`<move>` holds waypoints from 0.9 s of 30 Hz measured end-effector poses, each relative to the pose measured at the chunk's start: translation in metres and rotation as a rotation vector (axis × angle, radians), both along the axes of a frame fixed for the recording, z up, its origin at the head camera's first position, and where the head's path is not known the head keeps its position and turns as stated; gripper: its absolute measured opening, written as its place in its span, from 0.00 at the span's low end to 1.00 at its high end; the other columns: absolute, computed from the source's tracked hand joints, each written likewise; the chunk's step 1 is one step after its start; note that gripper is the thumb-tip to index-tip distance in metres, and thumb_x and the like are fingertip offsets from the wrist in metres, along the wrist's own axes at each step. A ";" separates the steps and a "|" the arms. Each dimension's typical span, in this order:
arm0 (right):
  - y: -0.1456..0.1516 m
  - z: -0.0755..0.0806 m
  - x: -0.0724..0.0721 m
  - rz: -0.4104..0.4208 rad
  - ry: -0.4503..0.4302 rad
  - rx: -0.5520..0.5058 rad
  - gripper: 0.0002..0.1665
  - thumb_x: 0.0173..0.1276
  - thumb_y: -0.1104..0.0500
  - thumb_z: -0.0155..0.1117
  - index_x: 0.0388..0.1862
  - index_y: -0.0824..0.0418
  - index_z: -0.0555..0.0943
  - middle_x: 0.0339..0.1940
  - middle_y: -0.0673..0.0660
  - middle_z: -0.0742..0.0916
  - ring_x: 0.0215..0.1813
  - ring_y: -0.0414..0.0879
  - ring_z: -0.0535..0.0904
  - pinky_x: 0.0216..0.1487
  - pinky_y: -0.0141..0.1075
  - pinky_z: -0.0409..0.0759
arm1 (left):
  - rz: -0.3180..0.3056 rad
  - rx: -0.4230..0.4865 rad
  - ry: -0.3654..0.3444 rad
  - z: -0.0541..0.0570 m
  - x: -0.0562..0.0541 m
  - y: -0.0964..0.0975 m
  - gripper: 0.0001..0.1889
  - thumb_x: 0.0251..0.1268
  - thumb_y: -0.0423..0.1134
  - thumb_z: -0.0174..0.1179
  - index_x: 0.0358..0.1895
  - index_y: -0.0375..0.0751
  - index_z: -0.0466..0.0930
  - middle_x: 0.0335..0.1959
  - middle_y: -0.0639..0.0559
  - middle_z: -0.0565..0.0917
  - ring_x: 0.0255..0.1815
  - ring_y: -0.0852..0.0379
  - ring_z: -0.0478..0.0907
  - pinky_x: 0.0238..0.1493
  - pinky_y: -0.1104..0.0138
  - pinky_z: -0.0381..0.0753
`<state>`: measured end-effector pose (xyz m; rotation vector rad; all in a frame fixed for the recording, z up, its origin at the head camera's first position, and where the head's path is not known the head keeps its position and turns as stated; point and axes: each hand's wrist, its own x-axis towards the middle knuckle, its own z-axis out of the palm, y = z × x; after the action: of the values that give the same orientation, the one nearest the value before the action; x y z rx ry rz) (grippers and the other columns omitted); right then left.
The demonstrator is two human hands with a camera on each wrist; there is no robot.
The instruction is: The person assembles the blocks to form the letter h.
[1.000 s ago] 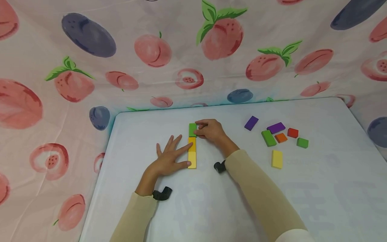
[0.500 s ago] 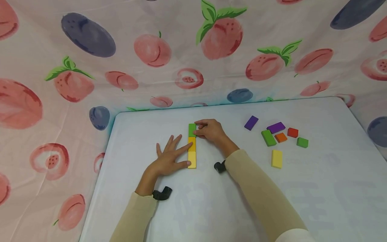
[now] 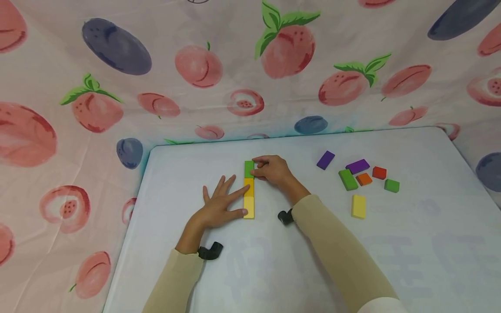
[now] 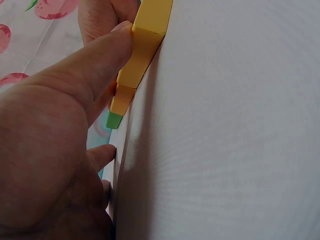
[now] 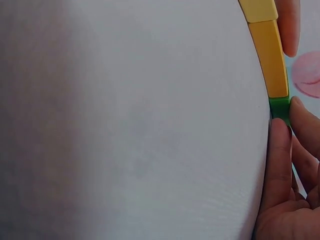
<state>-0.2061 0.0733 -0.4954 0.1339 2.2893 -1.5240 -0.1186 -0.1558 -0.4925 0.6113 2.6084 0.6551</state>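
Note:
Three blocks stand end to end in a straight row: a light yellow block (image 3: 248,204) nearest the person, a darker yellow block (image 3: 250,181) in the middle, a green block (image 3: 248,168) at the far end. From the left, the left hand (image 3: 215,211) lies with fingers spread, its thumb on the light yellow block and its index fingertip on the darker one. The right hand (image 3: 274,168) holds the green block from the right, thumb on its side and index finger at its far corner. In the right wrist view, those fingertips meet the green block (image 5: 280,107).
On the right of the white table (image 3: 313,269) lie loose blocks: two purple (image 3: 325,160), a long green (image 3: 348,179), an orange (image 3: 364,178), a red (image 3: 379,172), a small green (image 3: 392,185) and a yellow (image 3: 358,206). A fruit-print cloth (image 3: 219,26) hangs behind and left.

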 end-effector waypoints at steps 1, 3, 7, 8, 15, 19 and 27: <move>0.000 0.000 0.000 0.002 0.002 0.000 0.28 0.64 0.58 0.77 0.64 0.51 0.84 0.48 0.56 0.82 0.44 0.46 0.84 0.46 0.32 0.87 | 0.002 -0.004 -0.004 0.000 0.000 0.000 0.38 0.68 0.68 0.58 0.79 0.74 0.56 0.87 0.53 0.39 0.86 0.44 0.25 0.69 0.27 0.17; 0.000 -0.001 0.000 0.005 0.005 0.000 0.28 0.63 0.58 0.77 0.64 0.51 0.84 0.48 0.56 0.82 0.43 0.46 0.85 0.46 0.32 0.87 | 0.002 0.000 -0.005 0.000 0.000 0.000 0.38 0.68 0.67 0.58 0.79 0.73 0.57 0.87 0.52 0.40 0.86 0.43 0.25 0.69 0.26 0.17; 0.000 -0.001 0.000 0.009 0.007 0.008 0.29 0.63 0.58 0.77 0.64 0.50 0.83 0.48 0.56 0.82 0.43 0.46 0.85 0.45 0.32 0.87 | 0.005 0.011 -0.006 0.002 0.001 0.001 0.38 0.67 0.66 0.59 0.79 0.71 0.58 0.87 0.51 0.40 0.86 0.42 0.26 0.69 0.26 0.17; 0.000 -0.001 0.000 0.009 0.007 0.007 0.29 0.63 0.58 0.77 0.64 0.51 0.83 0.48 0.56 0.82 0.43 0.46 0.85 0.45 0.32 0.87 | 0.004 0.013 -0.004 0.002 0.001 0.001 0.38 0.67 0.66 0.60 0.79 0.71 0.58 0.87 0.51 0.41 0.86 0.41 0.26 0.69 0.25 0.17; 0.001 0.003 0.003 0.013 0.006 0.001 0.28 0.64 0.59 0.77 0.64 0.52 0.83 0.48 0.57 0.82 0.43 0.47 0.85 0.45 0.33 0.87 | 0.004 0.013 -0.006 0.003 0.001 0.001 0.38 0.67 0.66 0.60 0.79 0.71 0.58 0.87 0.51 0.41 0.86 0.41 0.25 0.69 0.25 0.17; 0.000 0.005 0.004 0.015 0.015 0.011 0.28 0.64 0.59 0.77 0.64 0.52 0.83 0.48 0.57 0.83 0.43 0.46 0.85 0.45 0.33 0.87 | 0.003 0.017 -0.005 0.002 0.001 0.001 0.38 0.68 0.66 0.60 0.79 0.71 0.58 0.87 0.51 0.40 0.86 0.41 0.25 0.69 0.26 0.17; 0.001 0.004 0.003 0.027 0.040 0.032 0.28 0.64 0.58 0.77 0.64 0.51 0.83 0.48 0.56 0.83 0.41 0.45 0.85 0.44 0.32 0.87 | -0.003 0.017 0.008 0.002 0.001 0.000 0.38 0.68 0.65 0.60 0.79 0.70 0.58 0.87 0.50 0.41 0.86 0.41 0.26 0.69 0.25 0.18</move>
<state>-0.2028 0.0738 -0.4918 0.0820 2.3380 -1.4898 -0.1174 -0.1559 -0.4904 0.6236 2.6118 0.6761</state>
